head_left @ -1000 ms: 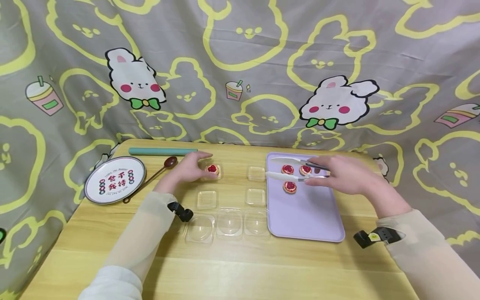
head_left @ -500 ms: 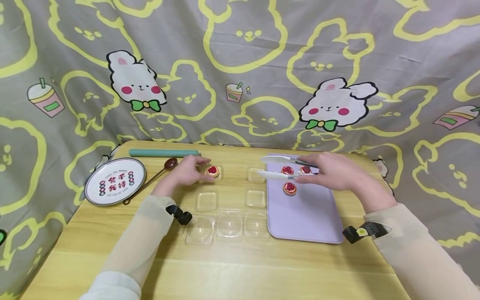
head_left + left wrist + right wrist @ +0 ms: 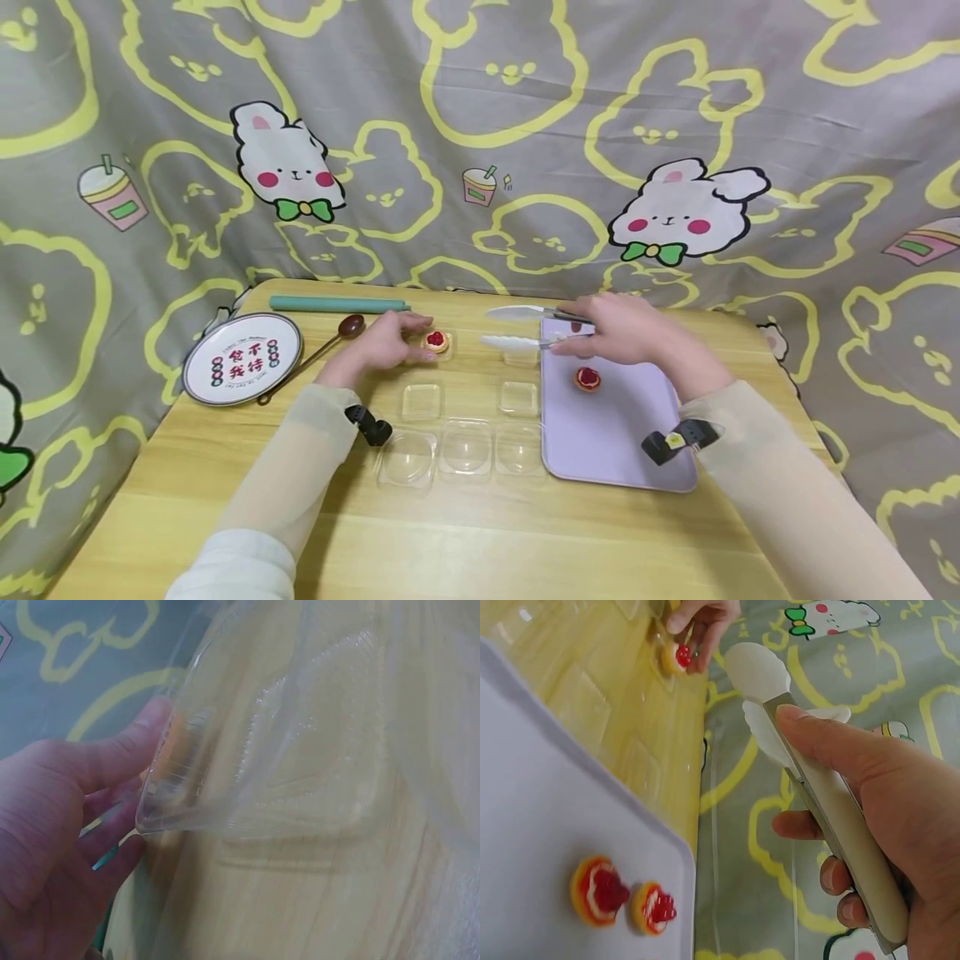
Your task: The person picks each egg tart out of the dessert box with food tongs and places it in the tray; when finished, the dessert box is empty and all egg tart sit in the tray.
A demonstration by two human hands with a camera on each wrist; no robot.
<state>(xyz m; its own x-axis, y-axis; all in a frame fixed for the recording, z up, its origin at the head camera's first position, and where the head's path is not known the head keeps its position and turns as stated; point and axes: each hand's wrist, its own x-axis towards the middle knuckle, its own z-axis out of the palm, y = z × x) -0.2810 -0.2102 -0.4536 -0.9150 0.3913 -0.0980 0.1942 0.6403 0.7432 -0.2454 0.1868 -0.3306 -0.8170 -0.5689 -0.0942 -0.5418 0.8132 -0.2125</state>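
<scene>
My left hand (image 3: 386, 340) holds a small clear plastic container (image 3: 448, 353) at the back of the table, thumb and fingers on its sides. Inside sits a tart (image 3: 437, 341) with red topping. In the left wrist view the hand (image 3: 67, 795) shows partly through a nearer clear container (image 3: 322, 742). My right hand (image 3: 626, 327) grips tongs (image 3: 551, 315) with pale, spread tips and nothing between them, over the tray's far left edge. The lilac tray (image 3: 615, 442) carries a tart (image 3: 588, 379); the right wrist view shows two tarts, a larger one (image 3: 600, 892) and a smaller one (image 3: 652, 907).
Several clear containers (image 3: 467, 447) stand mid-table left of the tray. At the left lie a white plate (image 3: 217, 367) with red characters and a brown spoon (image 3: 322, 346). A green roll (image 3: 337, 305) lies along the back edge, before a patterned curtain (image 3: 540, 150).
My right hand has carried the spread tongs leftward, away from the tray's middle. My left hand stays at the container with the tart. The view has shifted slightly.
</scene>
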